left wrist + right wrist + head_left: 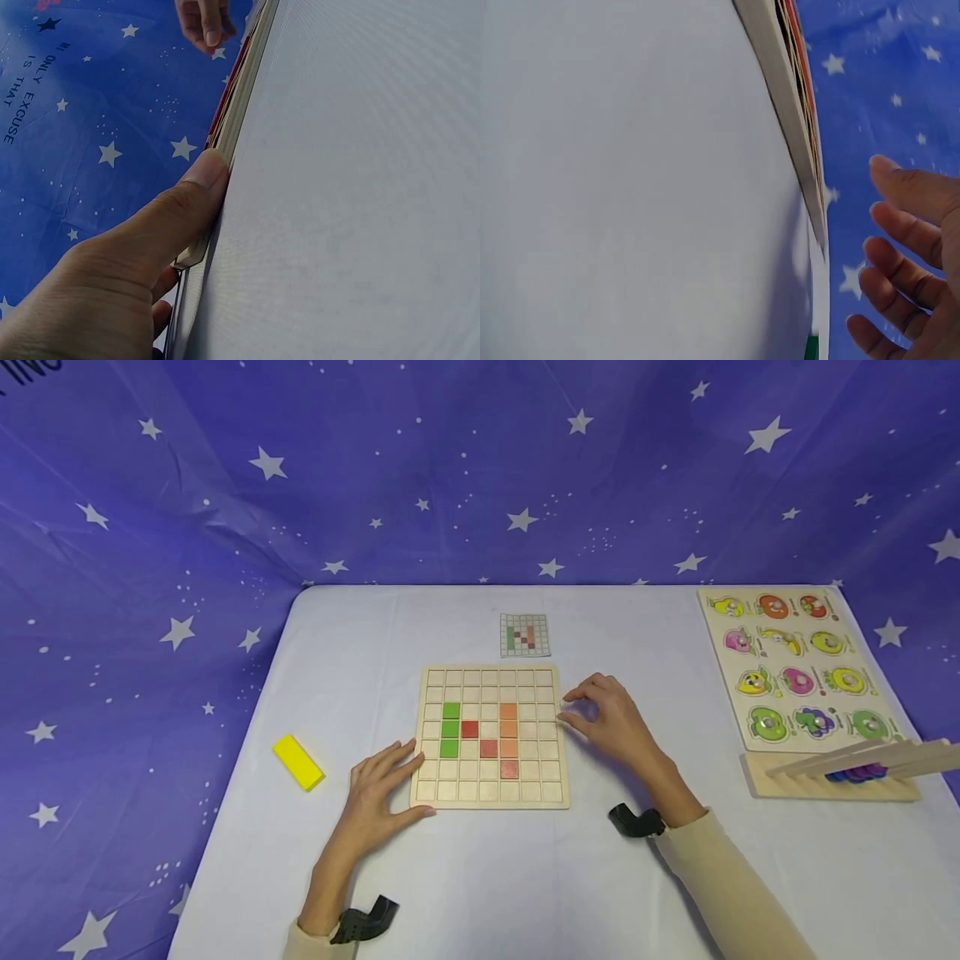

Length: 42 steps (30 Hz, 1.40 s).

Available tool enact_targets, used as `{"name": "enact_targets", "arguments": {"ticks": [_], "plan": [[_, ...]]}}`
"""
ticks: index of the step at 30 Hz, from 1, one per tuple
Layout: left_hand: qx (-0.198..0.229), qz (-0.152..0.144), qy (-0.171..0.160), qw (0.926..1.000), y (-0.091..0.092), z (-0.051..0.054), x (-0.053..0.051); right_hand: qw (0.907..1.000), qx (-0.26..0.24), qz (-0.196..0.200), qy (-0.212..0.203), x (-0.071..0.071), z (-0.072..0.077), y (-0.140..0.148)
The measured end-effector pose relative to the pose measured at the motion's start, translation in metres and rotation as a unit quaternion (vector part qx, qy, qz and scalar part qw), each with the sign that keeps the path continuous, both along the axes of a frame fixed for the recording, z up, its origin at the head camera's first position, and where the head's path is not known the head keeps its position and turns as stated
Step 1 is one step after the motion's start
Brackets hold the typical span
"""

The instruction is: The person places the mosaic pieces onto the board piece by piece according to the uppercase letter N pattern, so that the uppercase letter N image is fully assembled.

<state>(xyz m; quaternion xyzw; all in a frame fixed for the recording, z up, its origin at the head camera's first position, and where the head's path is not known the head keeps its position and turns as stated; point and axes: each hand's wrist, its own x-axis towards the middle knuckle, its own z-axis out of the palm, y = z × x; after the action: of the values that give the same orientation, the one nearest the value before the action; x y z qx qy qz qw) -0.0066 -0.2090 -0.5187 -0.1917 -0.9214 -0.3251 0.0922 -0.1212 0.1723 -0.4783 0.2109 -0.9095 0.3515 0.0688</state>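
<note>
A square wooden grid board (pixel 537 791) lies flat on the table. Set in its cells are green tiles (pixel 450 729) in a column, red tiles (pixel 469 729) stepping diagonally down to the right, and orange tiles (pixel 508 729) above the lowest red one. My left hand (pixel 375 802) touches the board's lower left corner, fingers extended at the left edge and thumb (pixel 206 169) at the near edge. Just beyond the right edge hovers my right hand (pixel 611 722), fingers loosely bent. Its thumb (pixel 900 184) and fingers are apart, with no object between them.
Behind the board lies a small pattern card (pixel 525 636) with a similar coloured grid. A yellow block (pixel 298 762) sits to the left. Toward the right are a fruit puzzle board (pixel 798 664) and a wooden stand (pixel 787 783) with upright posts. A starry purple cloth (pixel 465 468) hangs behind.
</note>
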Motion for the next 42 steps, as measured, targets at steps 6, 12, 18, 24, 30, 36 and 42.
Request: {"name": "enact_targets", "arguments": {"ticks": [6, 12, 18, 24, 30, 36, 42], "plan": [[-0.006, 0.002, -0.012, 0.9999, 0.001, 0.002, 0.001, 0.9986, 0.016, -0.049, -0.010, -0.002, -0.006, 0.030], [-0.003, 0.004, -0.008, 1.0000, 0.001, 0.002, 0.000, 0.9959, 0.036, -0.076, -0.035, -0.001, -0.012, 0.047], [0.007, 0.001, -0.001, 1.0000, 0.001, 0.002, 0.000, 0.9939, 0.048, -0.090, -0.043, 0.002, -0.014, 0.053], [0.007, 0.002, -0.004, 1.0000, 0.002, 0.003, 0.001, 0.9912, 0.045, -0.113, -0.053, 0.002, -0.015, 0.056], [0.006, 0.001, -0.003, 1.0000, 0.002, 0.003, 0.000, 0.9908, 0.041, -0.120, -0.048, 0.002, -0.014, 0.055], [0.006, 0.002, -0.004, 1.0000, 0.001, 0.003, 0.000, 0.9911, 0.038, -0.119, -0.045, 0.002, -0.014, 0.055], [0.008, 0.002, -0.001, 1.0000, 0.001, 0.002, 0.000, 0.9915, 0.040, -0.117, -0.043, 0.000, -0.015, 0.055]]}}
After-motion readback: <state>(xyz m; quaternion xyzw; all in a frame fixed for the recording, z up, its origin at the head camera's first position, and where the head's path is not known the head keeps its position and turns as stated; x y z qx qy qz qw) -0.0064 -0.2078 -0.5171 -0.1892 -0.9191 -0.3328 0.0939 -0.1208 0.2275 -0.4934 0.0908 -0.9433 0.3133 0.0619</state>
